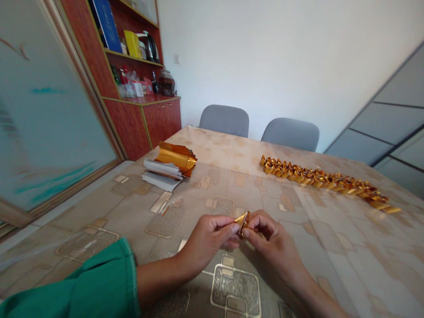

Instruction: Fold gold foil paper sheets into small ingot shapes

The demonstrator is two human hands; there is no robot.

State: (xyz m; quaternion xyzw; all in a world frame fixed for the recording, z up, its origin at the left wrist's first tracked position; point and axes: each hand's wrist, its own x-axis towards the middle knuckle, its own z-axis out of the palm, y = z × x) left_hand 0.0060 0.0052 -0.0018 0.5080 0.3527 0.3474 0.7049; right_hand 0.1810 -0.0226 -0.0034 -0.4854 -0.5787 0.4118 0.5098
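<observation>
Between my two hands is a small folded piece of gold foil paper [242, 219], held just above the table near its middle. The thumb and fingers of my left hand [217, 230] pinch its left side. On the other side, my right hand [267, 232] grips the edge with thumb and curled fingers. A pointed, triangular gold flap shows between the fingertips; the rest of the piece is covered by them. Farther back on the left lies a loose stack of gold foil sheets [174, 154], with some grey-white sides showing. Rows of folded gold foil pieces [318, 179] stretch along the right.
The table [212, 194] has a patterned cover. Two grey chairs [224, 120] stand along its far side by the white wall. At the left are a sliding glass door [49, 110] and a red-brown cabinet [162, 119] with bottles, a kettle and boxes.
</observation>
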